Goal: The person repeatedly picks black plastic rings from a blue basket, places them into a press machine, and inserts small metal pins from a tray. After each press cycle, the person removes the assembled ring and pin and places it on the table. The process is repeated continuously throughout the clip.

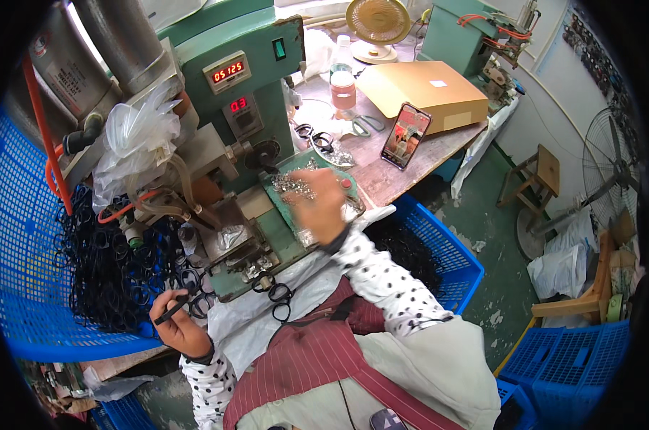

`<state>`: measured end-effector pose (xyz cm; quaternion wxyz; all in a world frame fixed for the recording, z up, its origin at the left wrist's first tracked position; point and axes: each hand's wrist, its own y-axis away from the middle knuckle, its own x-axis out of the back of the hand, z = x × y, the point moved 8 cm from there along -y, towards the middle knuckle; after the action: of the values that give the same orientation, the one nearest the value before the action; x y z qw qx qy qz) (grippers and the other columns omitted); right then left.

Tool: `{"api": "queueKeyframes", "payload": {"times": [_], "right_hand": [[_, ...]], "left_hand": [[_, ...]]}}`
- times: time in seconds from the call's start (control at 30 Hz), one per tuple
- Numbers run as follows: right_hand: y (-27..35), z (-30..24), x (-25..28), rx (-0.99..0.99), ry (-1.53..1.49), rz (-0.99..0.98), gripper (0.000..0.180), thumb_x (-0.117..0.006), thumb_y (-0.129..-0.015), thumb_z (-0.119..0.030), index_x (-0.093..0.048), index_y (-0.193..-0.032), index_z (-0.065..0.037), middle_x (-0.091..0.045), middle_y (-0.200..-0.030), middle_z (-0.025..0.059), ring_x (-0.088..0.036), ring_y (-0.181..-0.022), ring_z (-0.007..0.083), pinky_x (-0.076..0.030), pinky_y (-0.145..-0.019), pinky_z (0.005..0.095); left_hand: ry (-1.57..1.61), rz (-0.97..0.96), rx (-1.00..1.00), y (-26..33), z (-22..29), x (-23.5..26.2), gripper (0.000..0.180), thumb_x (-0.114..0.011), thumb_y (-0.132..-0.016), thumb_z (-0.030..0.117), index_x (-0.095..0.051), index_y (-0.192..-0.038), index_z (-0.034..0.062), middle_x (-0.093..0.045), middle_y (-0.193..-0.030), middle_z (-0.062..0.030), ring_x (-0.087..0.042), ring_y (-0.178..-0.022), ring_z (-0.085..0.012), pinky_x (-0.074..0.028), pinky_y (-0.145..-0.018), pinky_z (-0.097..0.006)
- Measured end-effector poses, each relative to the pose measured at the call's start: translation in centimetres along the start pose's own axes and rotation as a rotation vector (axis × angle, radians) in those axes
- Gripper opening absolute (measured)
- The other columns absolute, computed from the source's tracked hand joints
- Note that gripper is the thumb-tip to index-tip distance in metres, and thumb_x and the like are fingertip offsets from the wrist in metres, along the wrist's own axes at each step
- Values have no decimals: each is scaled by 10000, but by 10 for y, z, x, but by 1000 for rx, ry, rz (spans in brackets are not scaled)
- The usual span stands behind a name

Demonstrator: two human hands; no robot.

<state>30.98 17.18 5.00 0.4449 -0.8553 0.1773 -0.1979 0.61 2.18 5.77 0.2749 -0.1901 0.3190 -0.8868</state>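
My left hand (179, 328) is closed around a black band (171, 309), its fingers pinching it beside the blue basket. Strung from the front of the green press (217, 68), several black loops (279, 292) hang over a white sheet near my lap. My right hand (321, 204) is over a heap of small shiny metal pieces (294, 188) on the press's green side plate; motion smears its fingers, so their grip does not show. Between my hands, the press's metal tooling (237, 244) sits low on the bed.
A large blue basket (34, 287) of tangled black loops (109, 265) stands left; another blue basket (450, 247) is at right. The bench holds a phone (406, 136), a cardboard box (432, 89), scissors (367, 123), a pink jar (343, 92) and a small fan (378, 21).
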Motion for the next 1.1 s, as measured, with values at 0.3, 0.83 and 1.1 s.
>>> {"api": "queueKeyframes", "payload": {"times": [0.3, 0.83, 1.1], "right_hand": [[55, 278, 167, -893, 589, 69, 870, -841, -633, -428, -468, -1284, 13, -572, -1236, 257, -537, -1155, 399, -424, -977, 436], [7, 175, 147, -532, 267, 361, 182, -632, -907, -176, -625, -1021, -35, -661, -947, 144, -647, -846, 265, -497, -754, 343], [57, 67, -18, -149, 665, -580, 457, -781, -713, -371, -594, -988, -58, -598, -799, 113, -631, -747, 298, -510, -633, 424]], "left_hand": [[-32, 58, 321, 28, -56, 23, 192, -472, -1002, 147, -562, -1074, -7, -623, -883, -70, -551, -724, -107, -454, -667, -240], [-105, 106, 243, 35, -51, 31, 224, -469, -1000, 150, -554, -1108, -28, -618, -973, -111, -578, -824, -157, -471, -758, -280], [-393, -69, -148, 17, 8, -2, 252, -506, -891, 23, -606, -1114, -39, -635, -1072, -185, -604, -995, -316, -457, -912, -377]]}}
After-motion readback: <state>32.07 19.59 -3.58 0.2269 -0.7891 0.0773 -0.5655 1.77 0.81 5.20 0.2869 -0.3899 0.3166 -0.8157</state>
